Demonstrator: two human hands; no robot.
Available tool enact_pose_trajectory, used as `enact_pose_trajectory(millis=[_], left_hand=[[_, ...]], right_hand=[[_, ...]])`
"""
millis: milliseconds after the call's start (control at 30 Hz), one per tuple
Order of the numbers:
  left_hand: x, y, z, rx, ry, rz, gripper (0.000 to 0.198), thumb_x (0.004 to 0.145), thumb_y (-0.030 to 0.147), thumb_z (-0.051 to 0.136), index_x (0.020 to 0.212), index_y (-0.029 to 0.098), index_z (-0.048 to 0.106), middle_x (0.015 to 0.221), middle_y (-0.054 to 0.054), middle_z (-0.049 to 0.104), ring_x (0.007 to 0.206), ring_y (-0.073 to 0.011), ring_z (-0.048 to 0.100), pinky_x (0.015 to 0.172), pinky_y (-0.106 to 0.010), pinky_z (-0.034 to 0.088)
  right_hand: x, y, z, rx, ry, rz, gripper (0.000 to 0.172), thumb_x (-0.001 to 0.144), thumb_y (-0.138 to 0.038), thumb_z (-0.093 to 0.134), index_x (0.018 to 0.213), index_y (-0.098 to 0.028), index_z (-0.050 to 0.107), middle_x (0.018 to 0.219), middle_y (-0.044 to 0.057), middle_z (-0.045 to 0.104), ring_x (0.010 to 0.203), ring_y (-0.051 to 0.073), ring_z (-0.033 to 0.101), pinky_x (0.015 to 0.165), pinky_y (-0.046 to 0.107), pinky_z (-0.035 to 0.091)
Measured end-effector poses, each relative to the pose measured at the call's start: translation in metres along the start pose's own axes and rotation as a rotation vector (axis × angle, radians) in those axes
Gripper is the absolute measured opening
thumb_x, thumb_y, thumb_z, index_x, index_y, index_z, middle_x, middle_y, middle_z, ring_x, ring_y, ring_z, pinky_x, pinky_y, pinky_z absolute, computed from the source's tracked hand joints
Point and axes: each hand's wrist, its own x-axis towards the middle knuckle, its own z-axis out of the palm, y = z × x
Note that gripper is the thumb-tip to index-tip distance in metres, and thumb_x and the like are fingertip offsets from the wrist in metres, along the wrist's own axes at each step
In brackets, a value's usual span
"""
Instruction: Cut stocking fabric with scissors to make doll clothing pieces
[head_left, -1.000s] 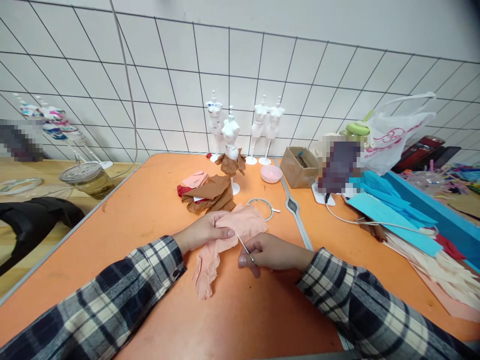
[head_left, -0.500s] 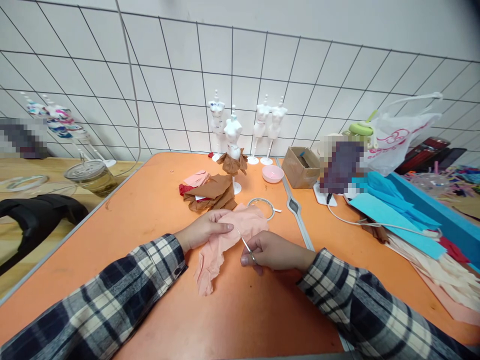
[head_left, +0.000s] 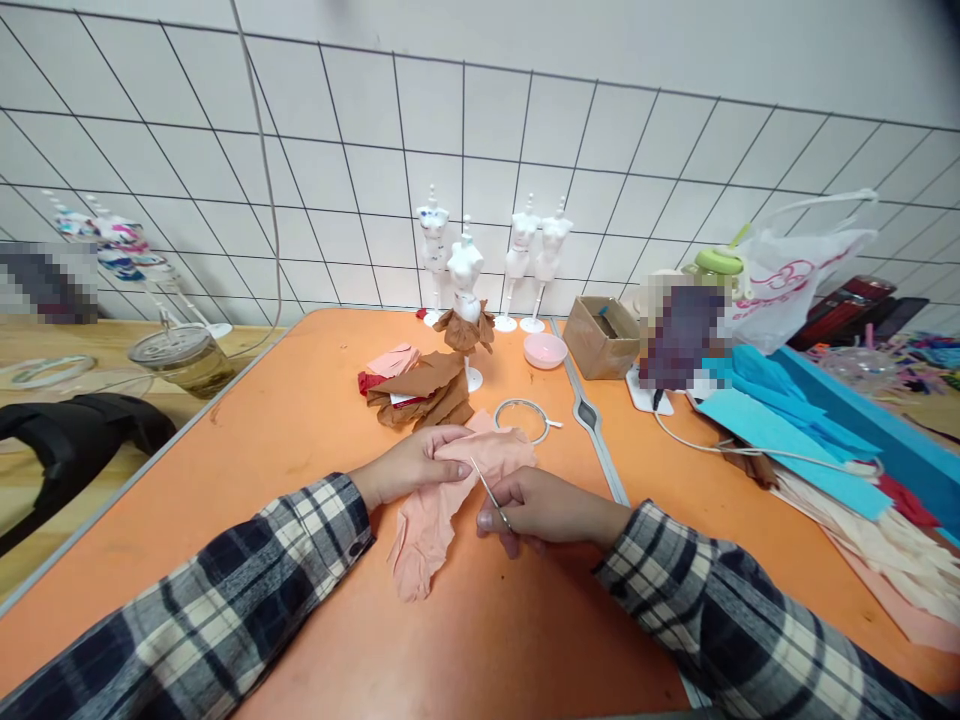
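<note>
A crumpled piece of pink paper or fabric (head_left: 426, 535) is pinched between the thumb and fingers of my left hand (head_left: 416, 465). One part of it hangs toward me and another spreads to the right. My right hand (head_left: 529, 508) is closed on small metal scissors (head_left: 491, 494), whose tips lie at the pink piece beside my left thumb. Behind my hands lies a pile of brown pieces (head_left: 431, 385) with pink and red ones. A round hoop (head_left: 546, 424) rests partly behind the pink piece.
White mini mannequins (head_left: 465, 265) stand at the back, one with a brown skirt. A pink bowl (head_left: 545, 350) and cardboard box (head_left: 600, 338) are right of them. Blue sheets (head_left: 795, 450) lie at the right, a glass jar (head_left: 184, 358) at the left.
The pink piece has shifted slightly, its hanging part a little lower and wider. My right hand and the scissors have moved slightly to the left.
</note>
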Motion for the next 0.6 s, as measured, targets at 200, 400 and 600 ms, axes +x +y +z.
enact_pose_trajectory(millis=[200, 400, 600], left_hand=[[-0.0001, -0.0035, -0.0014, -0.034, 0.013, -0.007, 0.049, 0.069, 0.039, 0.078, 0.108, 0.012, 0.064, 0.093, -0.005, 0.068, 0.084, -0.0198, 0.062, 0.072, -0.026, 0.046], [0.0003, -0.0061, -0.0022, -0.09, 0.043, -0.03, 0.045, 0.068, 0.034, 0.081, 0.105, 0.013, 0.065, 0.088, -0.002, 0.068, 0.078, -0.0161, 0.06, 0.069, -0.023, 0.046], [0.0021, -0.0026, 0.0045, -0.302, 0.084, -0.056, 0.03, 0.078, 0.039, 0.072, 0.085, 0.01, 0.07, 0.078, -0.007, 0.072, 0.069, -0.0169, 0.064, 0.069, -0.027, 0.047]], right_hand=[[-0.0028, -0.006, 0.0015, -0.042, 0.022, 0.012, 0.03, 0.084, -0.038, 0.059, 0.065, -0.015, 0.058, 0.059, -0.001, 0.062, 0.042, 0.006, 0.046, 0.04, 0.017, 0.037], [-0.0029, -0.0051, 0.0005, 0.008, -0.03, 0.007, 0.035, 0.084, -0.049, 0.06, 0.085, -0.014, 0.064, 0.067, 0.0, 0.066, 0.043, 0.006, 0.045, 0.039, 0.017, 0.037], [-0.002, 0.0019, -0.002, -0.005, -0.005, 0.008, 0.037, 0.084, -0.048, 0.06, 0.088, -0.012, 0.067, 0.063, 0.0, 0.064, 0.043, 0.006, 0.044, 0.039, 0.016, 0.036]])
